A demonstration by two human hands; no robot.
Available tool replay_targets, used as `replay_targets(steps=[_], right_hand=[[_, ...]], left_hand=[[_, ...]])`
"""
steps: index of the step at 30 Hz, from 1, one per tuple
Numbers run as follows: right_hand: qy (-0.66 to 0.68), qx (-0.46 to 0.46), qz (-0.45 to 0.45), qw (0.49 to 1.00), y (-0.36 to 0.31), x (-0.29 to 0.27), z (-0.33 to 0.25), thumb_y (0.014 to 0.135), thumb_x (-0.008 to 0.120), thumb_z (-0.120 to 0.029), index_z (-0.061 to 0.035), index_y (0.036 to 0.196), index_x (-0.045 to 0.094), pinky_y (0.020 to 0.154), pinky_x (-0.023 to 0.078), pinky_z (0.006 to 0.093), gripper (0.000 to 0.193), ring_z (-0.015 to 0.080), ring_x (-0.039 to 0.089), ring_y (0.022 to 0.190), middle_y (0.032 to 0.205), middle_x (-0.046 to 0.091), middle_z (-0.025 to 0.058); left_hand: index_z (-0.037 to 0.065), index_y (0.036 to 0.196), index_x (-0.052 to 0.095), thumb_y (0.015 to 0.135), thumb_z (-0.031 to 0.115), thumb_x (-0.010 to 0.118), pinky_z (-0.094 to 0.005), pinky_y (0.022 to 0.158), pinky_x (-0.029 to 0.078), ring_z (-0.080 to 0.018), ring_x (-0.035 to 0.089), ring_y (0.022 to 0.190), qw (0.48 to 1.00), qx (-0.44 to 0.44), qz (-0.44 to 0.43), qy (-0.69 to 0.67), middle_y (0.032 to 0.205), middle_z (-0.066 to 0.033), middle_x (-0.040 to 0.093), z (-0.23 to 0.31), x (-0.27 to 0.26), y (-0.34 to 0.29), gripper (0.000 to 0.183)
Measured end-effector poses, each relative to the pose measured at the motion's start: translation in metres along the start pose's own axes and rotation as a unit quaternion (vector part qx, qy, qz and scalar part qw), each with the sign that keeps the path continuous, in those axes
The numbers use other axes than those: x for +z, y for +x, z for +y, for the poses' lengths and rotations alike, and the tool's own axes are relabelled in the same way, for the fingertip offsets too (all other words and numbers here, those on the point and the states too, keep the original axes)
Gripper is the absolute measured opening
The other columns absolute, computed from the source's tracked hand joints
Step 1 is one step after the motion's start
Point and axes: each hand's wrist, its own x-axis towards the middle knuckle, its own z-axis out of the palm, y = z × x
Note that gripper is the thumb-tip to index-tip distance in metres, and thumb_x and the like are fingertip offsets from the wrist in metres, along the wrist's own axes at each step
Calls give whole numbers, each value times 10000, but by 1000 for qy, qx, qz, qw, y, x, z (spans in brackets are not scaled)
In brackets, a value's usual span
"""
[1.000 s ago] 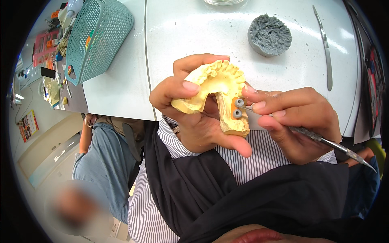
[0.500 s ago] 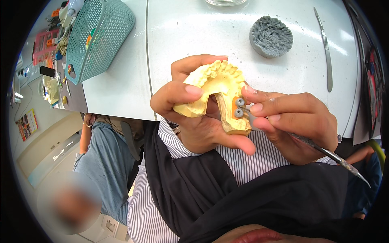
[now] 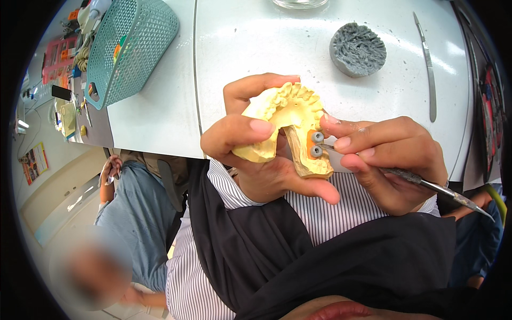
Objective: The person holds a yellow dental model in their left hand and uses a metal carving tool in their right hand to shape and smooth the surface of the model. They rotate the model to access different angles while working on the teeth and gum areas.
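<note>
A yellow plaster dental model [image 3: 296,114], shaped as an arch of teeth, is gripped by my left hand [image 3: 253,141] above the table's near edge. Two small grey wax copings [image 3: 317,143] stand side by side on its right limb, against an orange patch. My right hand [image 3: 397,160] pinches a slim metal wax carver [image 3: 418,181] like a pen. Its working tip lies at the copings; whether it touches them I cannot tell. The carver's other pointed end sticks out to the lower right.
On the white table [image 3: 256,42] rest a round grey block of wax [image 3: 358,49], a scalpel [image 3: 428,69] and a clear glass dish [image 3: 300,3]. A teal perforated basket [image 3: 130,53] stands at left, beside tools. Another person [image 3: 141,213] sits at lower left.
The model and both my hands have shifted very slightly, the carver's tail moving a little right. The person at left has moved an arm.
</note>
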Motion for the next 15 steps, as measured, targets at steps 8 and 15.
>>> replay_targets(steps=[8,15], right_hand=[[14,-52,34,998,-13,-2,-1,756,613,102,6,913,479,830,528,442,228,311,633,889,911,571,166],[25,-18,11,999,4,2,1,751,615,106,4,923,478,827,532,437,243,334,625,904,921,572,166]], left_hand=[[204,1199,175,540,371,798,-302,564,578,-265,621,710,998,-6,23,-66,1159,-313,366,9,21,-7,922],[206,1203,181,543,366,799,-312,569,583,-268,623,705,999,-5,4,-43,1158,-310,366,1,1,4,918]])
